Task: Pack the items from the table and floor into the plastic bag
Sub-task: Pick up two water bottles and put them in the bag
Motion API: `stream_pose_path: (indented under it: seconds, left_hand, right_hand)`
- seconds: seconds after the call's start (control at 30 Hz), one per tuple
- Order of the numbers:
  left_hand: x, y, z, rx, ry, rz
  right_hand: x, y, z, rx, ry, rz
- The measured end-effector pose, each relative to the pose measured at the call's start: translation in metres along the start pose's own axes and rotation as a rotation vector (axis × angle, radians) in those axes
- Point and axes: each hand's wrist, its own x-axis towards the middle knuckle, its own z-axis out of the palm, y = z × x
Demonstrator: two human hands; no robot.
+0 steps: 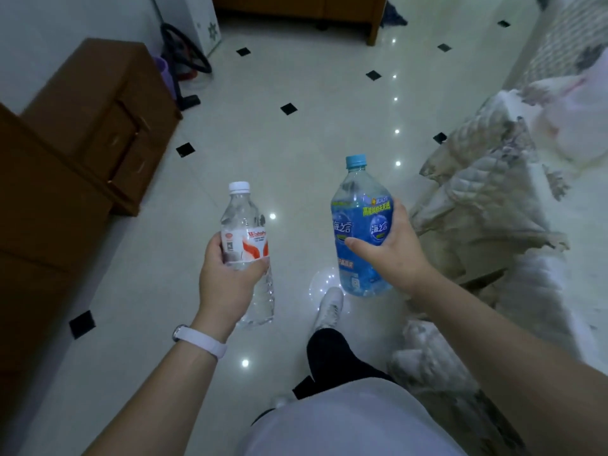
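Glossy floor tiles [296, 143] stretch ahead. My left grip [227, 281] clasps a clear bottle [243, 215], my right grip [394, 251] a blue bottle [357, 218], both in the air. Slick plastic could slip and drop while I walk.

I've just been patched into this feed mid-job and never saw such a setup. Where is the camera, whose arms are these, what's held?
No machine here: a person wears one wide-angle camera on the head, looking forward and down, so the two bare arms are their own. The left hand grips a clear bottle with a white cap; the right hand grips a bigger blue bottle. Both bottles are held roughly upright above a pale tiled floor. A brown wooden cabinet stands on the left; a quilted cover lies on the right. Something white and blurred at far right may be the plastic bag; I cannot tell.
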Motion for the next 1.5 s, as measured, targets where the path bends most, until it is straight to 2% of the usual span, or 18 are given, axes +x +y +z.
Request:
stream_pose_path:
  seconds: [0.23, 0.5, 0.8, 1.0, 1.23, 1.5]
  left_hand:
    - [0.108, 0.054, 0.064, 0.071, -0.034, 0.015]
    - [0.203, 0.144, 0.155, 0.067, -0.129, 0.109]
    - [0.302, 0.203, 0.254, 0.060, -0.353, 0.203]
    - [0.402, 0.228, 0.321, 0.029, -0.484, 0.177]
    - [0.515, 0.280, 0.404, 0.034, -0.705, 0.176]
    - [0.551, 0.330, 0.509, 0.087, -0.979, 0.238]
  right_hand:
    - [0.130, -0.002, -0.016, 0.082, 0.014, 0.029]
    - [0.254, -0.033, -0.096, 0.089, 0.135, -0.073]
    - [0.341, -0.017, -0.145, 0.098, 0.312, 0.021]
    - [0.426, -0.013, -0.159, 0.026, 0.413, 0.112]
    - [0.511, -0.035, -0.197, -0.007, 0.629, 0.200]
    - [0.527, -0.030, -0.240, 0.027, 0.908, 0.303]
